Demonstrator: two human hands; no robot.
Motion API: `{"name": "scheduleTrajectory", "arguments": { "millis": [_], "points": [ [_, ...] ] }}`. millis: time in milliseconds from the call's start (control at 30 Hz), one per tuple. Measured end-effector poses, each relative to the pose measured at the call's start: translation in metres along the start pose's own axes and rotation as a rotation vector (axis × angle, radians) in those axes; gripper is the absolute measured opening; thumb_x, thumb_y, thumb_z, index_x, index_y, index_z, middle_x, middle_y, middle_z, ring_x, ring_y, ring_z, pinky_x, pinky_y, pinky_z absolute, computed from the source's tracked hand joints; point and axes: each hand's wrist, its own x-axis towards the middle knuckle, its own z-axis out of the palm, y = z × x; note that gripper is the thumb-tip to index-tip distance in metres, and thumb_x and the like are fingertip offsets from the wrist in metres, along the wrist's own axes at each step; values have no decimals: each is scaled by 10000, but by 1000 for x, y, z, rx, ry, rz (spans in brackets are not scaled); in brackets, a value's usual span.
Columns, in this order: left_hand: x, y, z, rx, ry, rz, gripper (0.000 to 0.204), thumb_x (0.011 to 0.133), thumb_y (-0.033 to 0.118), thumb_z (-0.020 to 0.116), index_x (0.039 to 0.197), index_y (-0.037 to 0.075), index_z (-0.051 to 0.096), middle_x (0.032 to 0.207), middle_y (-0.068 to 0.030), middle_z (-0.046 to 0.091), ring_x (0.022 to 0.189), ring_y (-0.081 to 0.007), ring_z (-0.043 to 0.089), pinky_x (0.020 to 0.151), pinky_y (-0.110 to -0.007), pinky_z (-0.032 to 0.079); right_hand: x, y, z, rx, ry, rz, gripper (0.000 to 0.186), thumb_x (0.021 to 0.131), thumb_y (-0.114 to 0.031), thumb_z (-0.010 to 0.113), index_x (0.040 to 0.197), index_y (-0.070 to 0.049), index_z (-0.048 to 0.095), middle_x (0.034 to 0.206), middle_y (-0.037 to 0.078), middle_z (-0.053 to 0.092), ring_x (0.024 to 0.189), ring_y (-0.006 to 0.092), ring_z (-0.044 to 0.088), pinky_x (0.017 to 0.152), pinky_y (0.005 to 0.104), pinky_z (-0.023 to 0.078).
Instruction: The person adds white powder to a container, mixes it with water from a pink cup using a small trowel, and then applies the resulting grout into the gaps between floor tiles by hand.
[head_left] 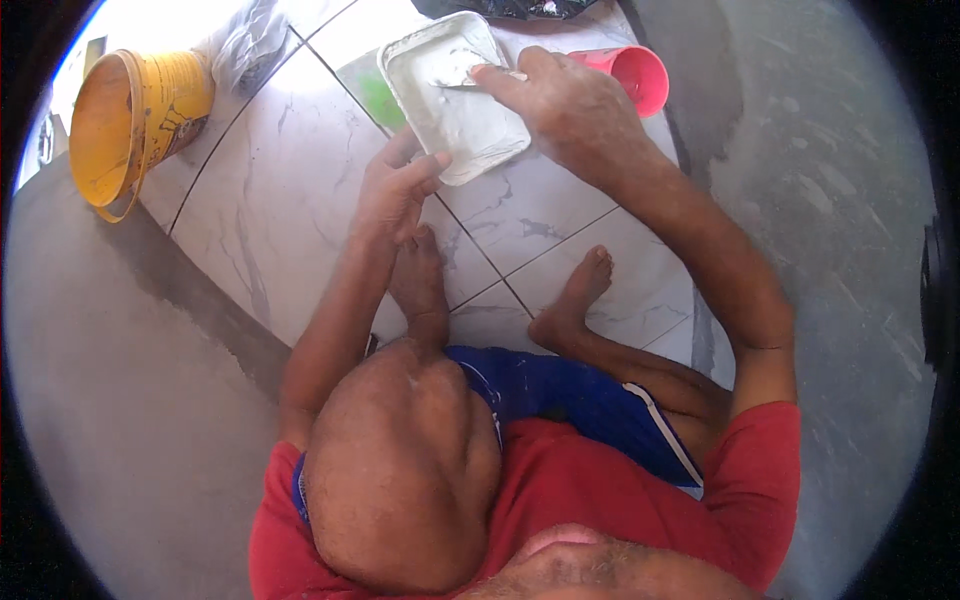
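A white rectangular tray coated with pale paste rests tilted on the marble-look floor tiles. My left hand grips its near edge with thumb and fingers. My right hand is closed on a small metal scraper, whose blade lies flat inside the tray's far half. I am squatting, with both bare feet on the tiles just below the tray.
A yellow bucket lies tipped at the upper left beside a crumpled plastic bag. A pink cup sits right of the tray, behind my right hand. Bare grey cement floor surrounds the tiled patch.
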Motion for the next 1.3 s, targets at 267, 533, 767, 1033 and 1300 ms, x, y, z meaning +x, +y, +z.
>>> {"name": "scheduleTrajectory", "arguments": {
  "millis": [267, 533, 767, 1033, 1300],
  "points": [
    [0, 4, -2, -92, -54, 1, 489, 864, 63, 662, 1317, -35, 505, 1222, -114, 633, 1046, -189, 651, 885, -343, 550, -27, -41, 24, 86, -143, 10, 451, 846, -88, 571, 1291, -22, 553, 824, 110, 579, 739, 262, 647, 559, 356, 539],
    [1, -1, -3, -58, -81, -8, 487, 874, 58, 646, 1325, -41, 492, 1234, -129, 626, 1059, -199, 650, 905, -364, 558, -6, -29, 24, 19, -99, 67, 465, 821, -107, 595, 1278, -29, 552, 822, 105, 594, 720, 252, 663, 542, 351, 531],
    [-1, -1, -13, -64, -64, -17, 520, 868, 64, 657, 1346, -43, 481, 1250, -136, 617, 1090, -209, 635, 931, -386, 536, -18, -38, 8, 175, -153, -3, 307, 846, -116, 600, 1147, -53, 617, 798, 115, 614, 712, 274, 666, 541, 385, 523],
    [-3, -2, -16, 23, -98, -26, 592, 817, 71, 712, 1352, -40, 483, 1232, -136, 623, 1079, -221, 632, 939, -384, 512, 0, -11, 0, 376, -297, 88, 197, 901, -217, 577, 881, -36, 651, 760, 211, 663, 737, 380, 678, 680, 503, 527],
    [-1, -8, -22, 41, -113, -50, 588, 804, 60, 723, 1339, -40, 502, 1202, -122, 640, 1051, -195, 637, 910, -359, 513, 3, -12, -6, 360, -363, 55, 197, 892, -217, 586, 897, -30, 649, 754, 207, 673, 716, 383, 681, 671, 508, 524]
  ]
}}
